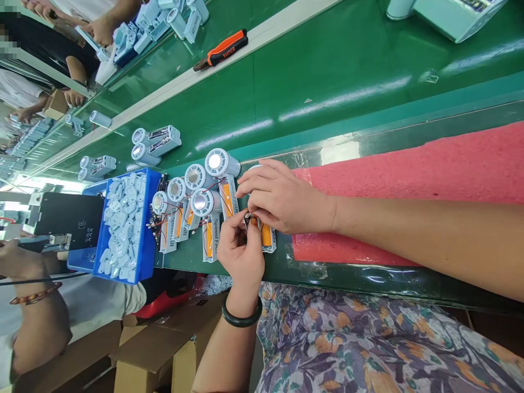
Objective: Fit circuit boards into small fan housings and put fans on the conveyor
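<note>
A green assembly bench (327, 93) is seen running across the view, with a red foam pad (409, 185) laid along its near edge. Cardboard cartons (151, 355) are stacked on the floor beside it, and a floral garment (347, 338) is seen at the lower right. Co-workers' hands (102, 30) are seen at the far upper left, beside pale blue fan parts, and a co-worker's forearm with a beaded bracelet (28, 267) is seen at the lower left.

A blue plastic crate (147, 229) filled with pale fan housing pieces is placed on the bench, next to a black panel device (69, 221). Orange-handled pliers (221, 49) are lying on the far side of a white divider strip (286, 30). Five wired handheld fan units (200, 202) are grouped together, with their round heads and orange-labelled bodies exposed.

An opened fan body (267, 238) is positioned just beside this group, at the edge of the red foam pad. A small dark wired component (248, 220) is held directly above it, pinched tightly between the thumb and fingers of the left hand (241, 254), which wears a dark green bangle (241, 312). The right hand (282, 199) is curled close beside the component, its fingertips (249, 185) over the fan units; whether anything is gripped by it cannot be determined.
</note>
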{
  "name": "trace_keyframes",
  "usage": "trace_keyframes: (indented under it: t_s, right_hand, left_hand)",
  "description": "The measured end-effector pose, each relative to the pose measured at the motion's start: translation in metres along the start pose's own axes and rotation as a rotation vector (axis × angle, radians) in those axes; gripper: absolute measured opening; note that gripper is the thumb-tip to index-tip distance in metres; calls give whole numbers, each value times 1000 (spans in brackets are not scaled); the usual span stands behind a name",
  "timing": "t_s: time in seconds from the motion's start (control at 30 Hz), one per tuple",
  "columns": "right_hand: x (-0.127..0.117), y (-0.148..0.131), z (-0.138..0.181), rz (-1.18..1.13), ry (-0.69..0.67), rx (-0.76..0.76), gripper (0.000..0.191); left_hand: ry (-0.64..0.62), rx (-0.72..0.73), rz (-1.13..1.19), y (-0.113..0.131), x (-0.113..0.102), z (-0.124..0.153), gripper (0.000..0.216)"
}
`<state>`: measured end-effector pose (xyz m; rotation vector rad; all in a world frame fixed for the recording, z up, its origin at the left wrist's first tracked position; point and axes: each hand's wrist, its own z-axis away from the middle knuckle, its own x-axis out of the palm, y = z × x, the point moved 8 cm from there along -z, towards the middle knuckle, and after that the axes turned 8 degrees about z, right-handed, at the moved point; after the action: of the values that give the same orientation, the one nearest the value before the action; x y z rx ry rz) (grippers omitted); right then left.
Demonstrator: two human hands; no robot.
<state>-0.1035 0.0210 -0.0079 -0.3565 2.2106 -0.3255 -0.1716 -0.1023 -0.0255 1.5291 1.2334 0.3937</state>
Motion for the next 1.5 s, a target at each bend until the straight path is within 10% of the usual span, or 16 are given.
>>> trace_keyframes:
  t_s: [0.37, 0.7, 1.0, 1.5]
  right_hand:
    - [1, 2, 0, -72, -57, 18, 17]
    - [-81, 53, 0, -144, 141, 303, 15]
    - [-47, 39, 35, -140, -124, 390, 19]
    - [-34, 28, 15, -335, -16, 401, 11]
  left_hand:
    - [-55, 18, 16, 0, 4, -2, 13]
    - [-64, -304, 349, -20, -7, 8, 42]
    - [-75, -431, 521, -31, -7, 8, 44]
    - [-119, -485, 583, -30, -3, 8, 40]
